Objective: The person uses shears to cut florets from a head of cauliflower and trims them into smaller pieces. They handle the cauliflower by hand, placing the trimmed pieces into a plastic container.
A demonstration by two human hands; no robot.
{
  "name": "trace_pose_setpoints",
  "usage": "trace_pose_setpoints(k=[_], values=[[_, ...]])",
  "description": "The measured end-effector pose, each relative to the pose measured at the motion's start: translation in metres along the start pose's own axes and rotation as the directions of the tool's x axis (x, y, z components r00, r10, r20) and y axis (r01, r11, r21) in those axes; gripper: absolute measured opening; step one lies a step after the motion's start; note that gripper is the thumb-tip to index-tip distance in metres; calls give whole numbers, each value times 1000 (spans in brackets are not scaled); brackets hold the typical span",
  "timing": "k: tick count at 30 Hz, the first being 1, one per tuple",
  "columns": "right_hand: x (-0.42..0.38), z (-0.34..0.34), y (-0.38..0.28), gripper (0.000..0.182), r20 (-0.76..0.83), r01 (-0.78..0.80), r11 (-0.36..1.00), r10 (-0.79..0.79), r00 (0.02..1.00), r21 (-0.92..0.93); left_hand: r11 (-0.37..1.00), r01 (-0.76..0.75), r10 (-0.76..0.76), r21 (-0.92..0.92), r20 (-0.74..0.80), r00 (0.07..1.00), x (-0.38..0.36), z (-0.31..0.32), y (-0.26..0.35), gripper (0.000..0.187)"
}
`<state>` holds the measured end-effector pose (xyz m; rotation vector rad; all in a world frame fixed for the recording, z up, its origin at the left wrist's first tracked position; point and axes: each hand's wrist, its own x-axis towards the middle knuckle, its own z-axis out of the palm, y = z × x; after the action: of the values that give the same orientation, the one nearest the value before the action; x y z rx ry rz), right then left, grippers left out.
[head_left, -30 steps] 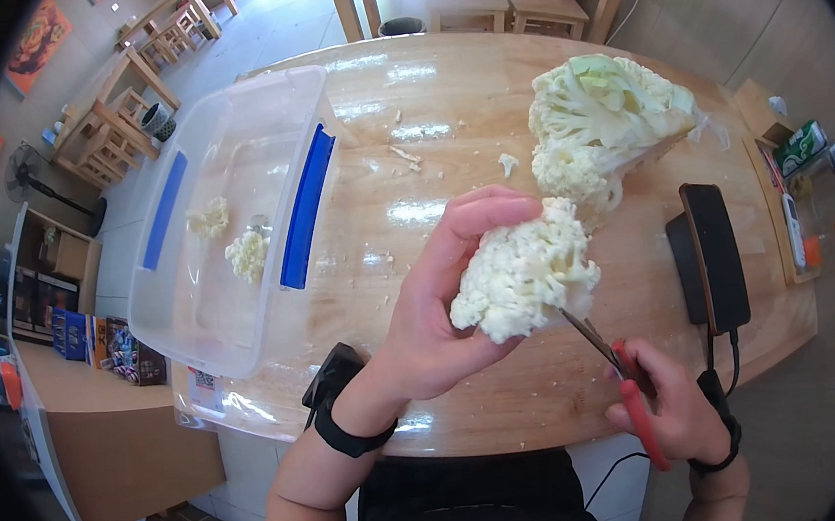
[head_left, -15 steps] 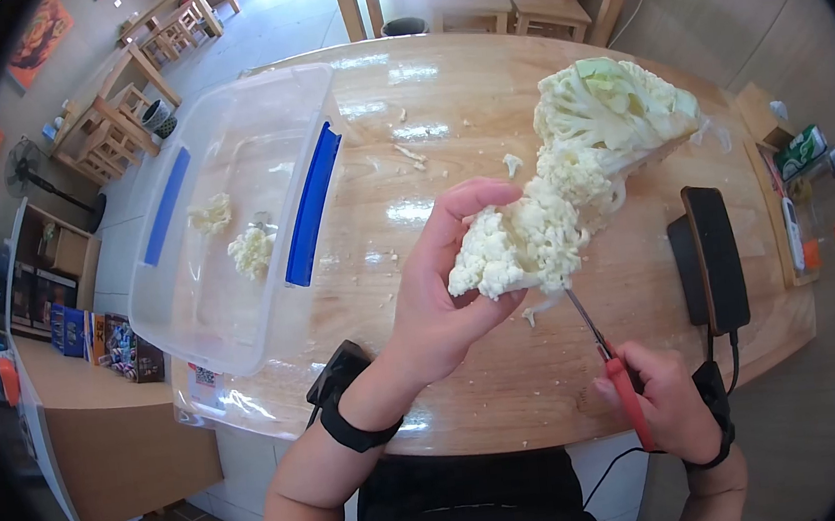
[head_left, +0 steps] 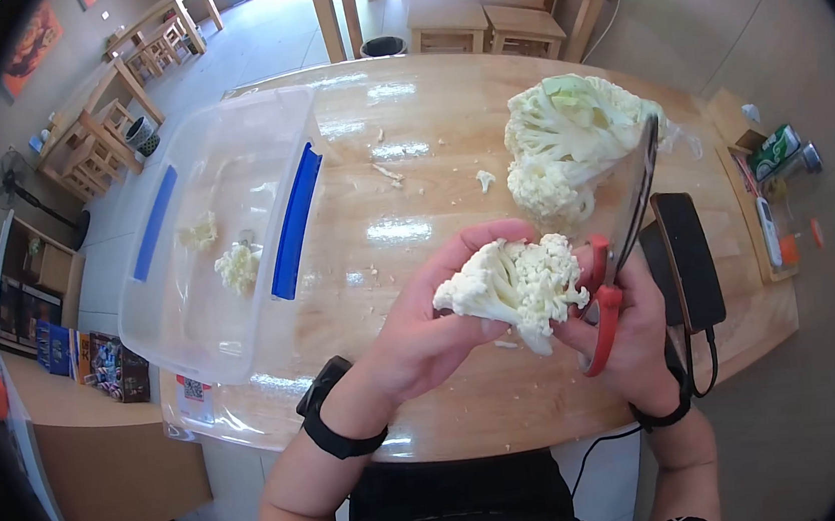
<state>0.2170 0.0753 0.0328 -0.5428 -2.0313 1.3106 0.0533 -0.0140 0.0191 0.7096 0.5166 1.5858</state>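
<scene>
My left hand (head_left: 422,328) holds a cauliflower piece (head_left: 513,286) between thumb and fingers over the table's near half. Close on the right, my right hand (head_left: 626,336) grips red-handled scissors (head_left: 603,308), whose blades point up and away. Its fingertips are at the right edge of the piece. Beyond both hands, the large cauliflower head (head_left: 576,130) rests on the wooden table (head_left: 351,407). To the left stands a clear plastic box (head_left: 185,348) with blue latches; two small florets (head_left: 237,268) lie inside.
A phone (head_left: 689,259) with a cable lies on a black block at the right. A wooden tray (head_left: 778,266) with a green can (head_left: 774,151) sits at the right edge. Cauliflower crumbs (head_left: 387,174) are scattered mid-table. Other tables and stools stand behind.
The held piece has come away from the large head and moved nearer, turned over. My right hand has risen to it, and the scissors have swung from the piece's underside to point upward.
</scene>
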Motion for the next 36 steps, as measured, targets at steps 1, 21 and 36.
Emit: trace_pose_setpoints(k=[1,21,36], values=[[-2,4,2,43,-67,-41,998,44,997,37,1000,-5,5,-1,2,1000,-1,0,4,62],[-1,3,-10,28,19,-323,864,343,939,387,910,-32,95,413,-133,987,-1,5,-3,48],[-55,-30,-15,45,133,-324,879,389,911,-349,932,-175,251,318,-215,944,-5,15,1,49]])
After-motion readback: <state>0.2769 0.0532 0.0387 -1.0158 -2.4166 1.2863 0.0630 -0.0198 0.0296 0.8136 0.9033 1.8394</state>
